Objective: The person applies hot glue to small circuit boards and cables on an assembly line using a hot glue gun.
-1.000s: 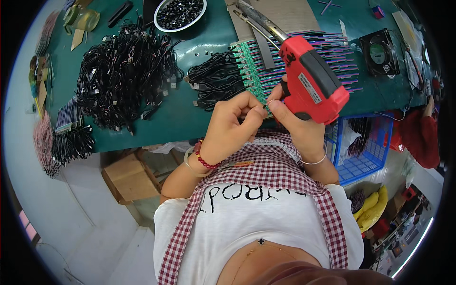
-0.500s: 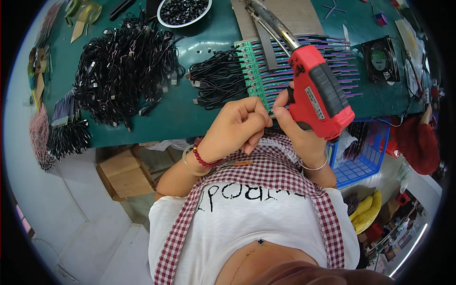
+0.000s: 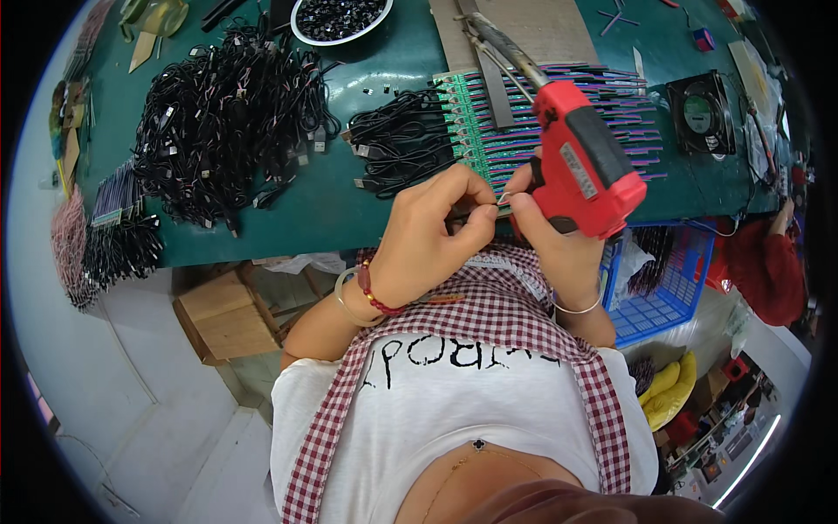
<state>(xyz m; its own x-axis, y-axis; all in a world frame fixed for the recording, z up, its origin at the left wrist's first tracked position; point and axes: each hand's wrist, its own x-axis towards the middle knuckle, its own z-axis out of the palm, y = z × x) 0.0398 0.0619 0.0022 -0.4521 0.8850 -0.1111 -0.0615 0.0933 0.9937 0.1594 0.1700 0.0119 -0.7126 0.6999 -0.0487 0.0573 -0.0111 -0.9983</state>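
My right hand (image 3: pixel 567 262) holds a red-and-black soldering gun (image 3: pixel 595 162), its metal barrel pointing away over the table. The thumb and forefinger of that hand also meet a thin wire end (image 3: pixel 504 199). Close beside it on the left, my left hand (image 3: pixel 428 240) pinches the same thin wire between thumb and forefinger. Just beyond my fingertips lies a row of small green circuit boards (image 3: pixel 467 122). Black USB cables (image 3: pixel 401 144) run from its left side, and dark sleeved wires with pink and blue edges (image 3: pixel 624 144) from its right.
A large heap of black USB cables (image 3: pixel 231 131) covers the table's left part. At the back stands a white bowl (image 3: pixel 301 37) of small black parts. A flat metal bar (image 3: pixel 491 92) crosses the boards. A black fan (image 3: pixel 701 113) sits right; a blue crate (image 3: pixel 659 319) stands below.
My left thumb and forefinger have come up to a pinch at the wire, now seen between both hands. The soldering gun has shifted slightly away and to the left.
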